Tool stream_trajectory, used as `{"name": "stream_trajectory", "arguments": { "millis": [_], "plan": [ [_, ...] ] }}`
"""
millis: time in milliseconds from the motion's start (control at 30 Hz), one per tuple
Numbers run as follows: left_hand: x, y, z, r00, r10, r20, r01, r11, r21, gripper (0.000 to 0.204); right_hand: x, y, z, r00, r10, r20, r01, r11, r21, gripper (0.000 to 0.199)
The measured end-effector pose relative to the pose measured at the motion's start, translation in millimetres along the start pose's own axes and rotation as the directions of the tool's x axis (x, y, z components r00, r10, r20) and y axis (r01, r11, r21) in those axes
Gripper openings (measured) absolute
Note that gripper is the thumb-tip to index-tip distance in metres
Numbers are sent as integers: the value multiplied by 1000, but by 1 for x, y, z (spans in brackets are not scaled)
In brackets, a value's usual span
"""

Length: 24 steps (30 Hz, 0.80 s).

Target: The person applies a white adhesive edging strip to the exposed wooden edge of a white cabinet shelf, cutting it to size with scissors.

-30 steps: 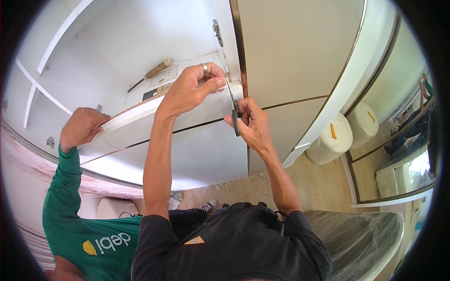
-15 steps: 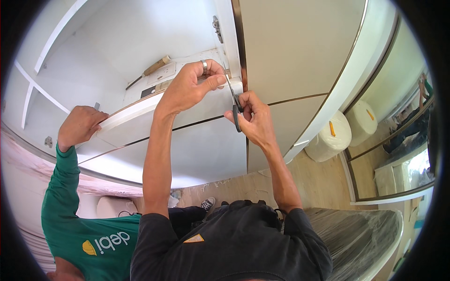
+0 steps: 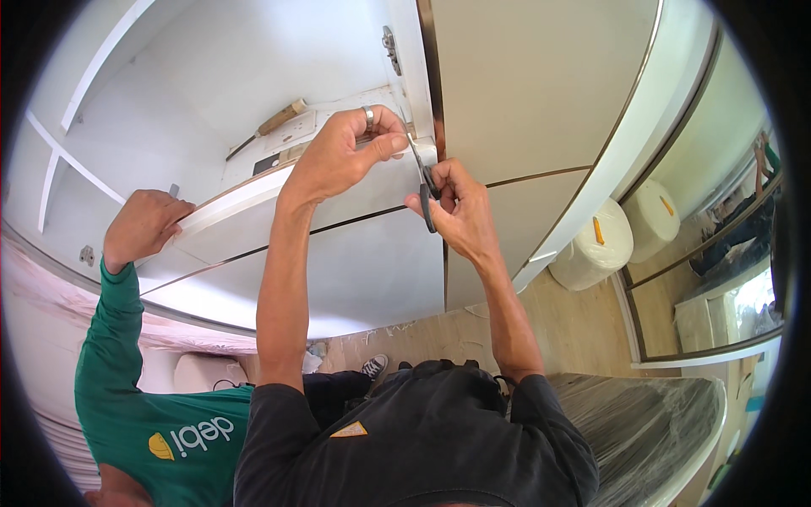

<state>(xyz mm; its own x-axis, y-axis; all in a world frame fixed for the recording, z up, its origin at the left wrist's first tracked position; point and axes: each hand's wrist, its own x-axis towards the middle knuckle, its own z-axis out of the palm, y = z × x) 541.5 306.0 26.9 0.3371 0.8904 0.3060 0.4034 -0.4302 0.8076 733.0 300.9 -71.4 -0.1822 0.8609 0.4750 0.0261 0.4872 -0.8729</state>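
My right hand (image 3: 460,207) grips a pair of scissors (image 3: 429,209) with black handles, its fingers in the loops. The blades point up and away, toward the corner of the white drawer or cabinet front. Close beside the blades is my left hand (image 3: 342,160), with a ring on one finger. Its thumb and fingertips pinch together at the front's top edge. What they hold is too small to make out. A white edge (image 3: 232,203) runs left from beneath this hand to a co-worker's hand (image 3: 144,224), which presses on its far left end.
Inside the open white cabinet lies a wooden-handled tool (image 3: 274,121). A metal hinge (image 3: 390,49) sits on its side wall. Tall cream doors (image 3: 532,84) stand right. A wrapped white bin-like object (image 3: 593,245) and a plastic-covered piece (image 3: 634,422) are at right. The co-worker's green sleeve (image 3: 110,338) is left.
My right hand and the scissors' handles have shifted slightly up, away from me. My left hand and the co-worker's hand stay almost where they were.
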Motion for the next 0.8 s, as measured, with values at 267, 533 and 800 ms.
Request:
{"name": "stream_trajectory", "arguments": {
  "millis": [267,533,800],
  "plan": [
    [2,-3,-1,1000,-9,1,9,999,-45,17,-1,10,7,999,-20,-44,22,999,33,41],
    [1,-4,-2,1000,-20,11,20,999,-42,19,-3,12,5,998,-27,-54,29,999,32,35],
    [3,1,5,996,-15,-92,25,994,107,17,-2,32,-10,967,-63,-247,130,955,266,26]
  ]
}}
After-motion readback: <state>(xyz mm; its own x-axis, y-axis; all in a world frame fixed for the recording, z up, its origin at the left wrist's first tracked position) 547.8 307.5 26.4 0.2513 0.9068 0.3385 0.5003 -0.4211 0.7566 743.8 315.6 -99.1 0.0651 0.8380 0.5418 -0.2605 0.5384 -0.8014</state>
